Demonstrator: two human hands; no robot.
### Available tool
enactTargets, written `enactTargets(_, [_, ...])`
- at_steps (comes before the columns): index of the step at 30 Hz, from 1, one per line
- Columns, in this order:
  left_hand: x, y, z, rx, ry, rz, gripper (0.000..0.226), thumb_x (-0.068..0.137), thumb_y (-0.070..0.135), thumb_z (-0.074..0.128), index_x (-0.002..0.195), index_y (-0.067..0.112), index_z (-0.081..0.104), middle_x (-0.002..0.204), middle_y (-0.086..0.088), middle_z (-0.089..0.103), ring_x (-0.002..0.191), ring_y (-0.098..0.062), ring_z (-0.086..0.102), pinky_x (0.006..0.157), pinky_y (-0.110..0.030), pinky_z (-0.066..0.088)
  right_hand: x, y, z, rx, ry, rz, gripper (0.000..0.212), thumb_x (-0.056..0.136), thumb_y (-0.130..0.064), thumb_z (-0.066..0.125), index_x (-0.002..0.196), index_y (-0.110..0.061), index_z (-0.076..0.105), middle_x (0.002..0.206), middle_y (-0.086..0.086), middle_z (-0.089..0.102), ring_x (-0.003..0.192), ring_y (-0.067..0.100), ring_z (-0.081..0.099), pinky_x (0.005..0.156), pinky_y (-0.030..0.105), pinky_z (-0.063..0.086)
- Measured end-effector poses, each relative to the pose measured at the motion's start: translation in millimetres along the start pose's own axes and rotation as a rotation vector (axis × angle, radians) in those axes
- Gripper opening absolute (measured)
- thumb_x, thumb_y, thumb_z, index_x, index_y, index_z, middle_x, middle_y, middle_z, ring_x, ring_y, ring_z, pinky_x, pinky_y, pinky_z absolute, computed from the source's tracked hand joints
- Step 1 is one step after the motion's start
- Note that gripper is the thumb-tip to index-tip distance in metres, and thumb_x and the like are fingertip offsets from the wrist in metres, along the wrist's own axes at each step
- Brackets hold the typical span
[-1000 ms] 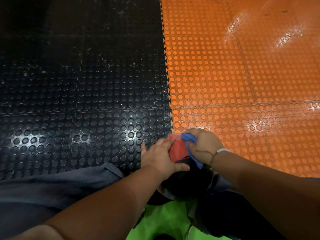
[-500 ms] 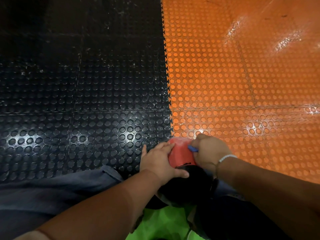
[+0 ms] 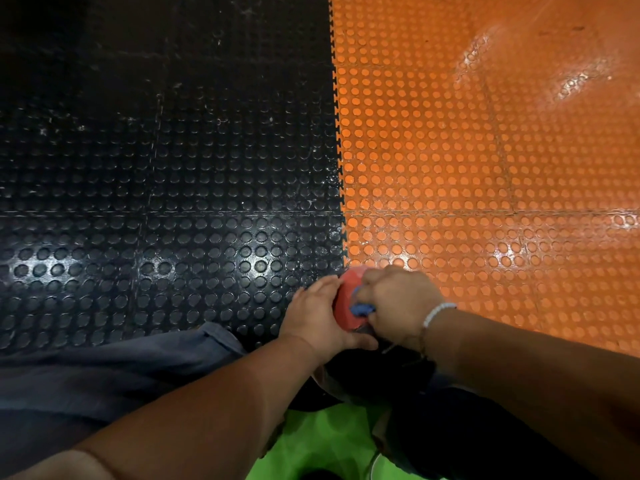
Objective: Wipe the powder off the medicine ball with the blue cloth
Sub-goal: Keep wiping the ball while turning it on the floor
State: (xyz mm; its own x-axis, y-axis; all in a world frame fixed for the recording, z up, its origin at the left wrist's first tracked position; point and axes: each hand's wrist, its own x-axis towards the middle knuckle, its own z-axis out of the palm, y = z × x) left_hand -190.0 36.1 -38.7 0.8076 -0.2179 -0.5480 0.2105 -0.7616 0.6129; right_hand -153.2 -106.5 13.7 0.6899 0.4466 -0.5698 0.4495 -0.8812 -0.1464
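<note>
Vs 0.5 s ago: right hand [image 3: 401,303] has slid leftward over the ball top and covers more of the red; the left hand [image 3: 315,313] has not moved. The crumpled blue cloth [image 3: 362,309], a long strip across the ball 1 s ago, is now only a small bunch poking out under the right fingers [image 3: 372,276]. Red-and-black round medicine ball [image 3: 344,306] sits between the two hands, touching both, over the seam where the black studded rubber floor tile [image 3: 173,202] meets the orange studded floor tile [image 3: 485,168]. Ball is a sphere, so no long axis; the red panel faces up and away beyond the fingertips, the black part lies toward the wrists. Right fingers are curled, gripping the cloth against the ball. Left fingers [image 3: 323,284] lie nearly straight on the ball's left side, thumb stretched across its near side. White beaded bracelet [image 3: 438,311] on right wrist. Grey-blue trouser leg [image 3: 104,375] behind left wrist.
</note>
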Motion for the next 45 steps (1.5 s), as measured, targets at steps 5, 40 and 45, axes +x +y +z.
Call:
enactTargets(5, [5.7, 3.3, 3.2, -0.037, 0.001, -0.062, 0.117, 0.048, 0.061, 0.084, 0.146, 0.029, 0.030, 0.150, 0.010, 0.031, 0.137, -0.012, 0.031, 0.113, -0.025, 0.021, 18.2, 9.2, -11.2, -0.070, 0.008, 0.197, 0.026, 0.087, -0.029, 0.048, 0.110, -0.032, 0.059, 0.095, -0.003, 0.049, 0.096, 0.021, 0.051, 0.075, 0.034, 0.046])
enactTargets(40, [10.8, -5.0, 1.3, -0.061, -0.051, -0.072, 0.113, 0.041, 0.057, 0.088, 0.138, 0.028, 0.040, 0.136, 0.009, 0.044, 0.126, -0.016, 0.043, 0.107, -0.031, 0.036, 21.6, -14.4, -7.0, -0.281, 0.076, -0.078, 0.023, 0.090, -0.030, 0.045, 0.108, -0.028, 0.060, 0.106, -0.005, 0.056, 0.107, 0.022, 0.049, 0.088, 0.039, 0.036])
enactTargets(45, [10.9, -6.0, 5.0, -0.016, -0.052, -0.014, 0.119, 0.043, 0.061, 0.086, 0.144, 0.027, 0.033, 0.145, 0.010, 0.036, 0.132, -0.015, 0.036, 0.112, -0.026, 0.028, 26.2, 26.4, 4.2, 0.032, 0.059, 0.053, 0.028, 0.090, -0.034, 0.044, 0.115, -0.041, 0.056, 0.120, -0.017, 0.056, 0.110, 0.014, 0.051, 0.083, 0.026, 0.042])
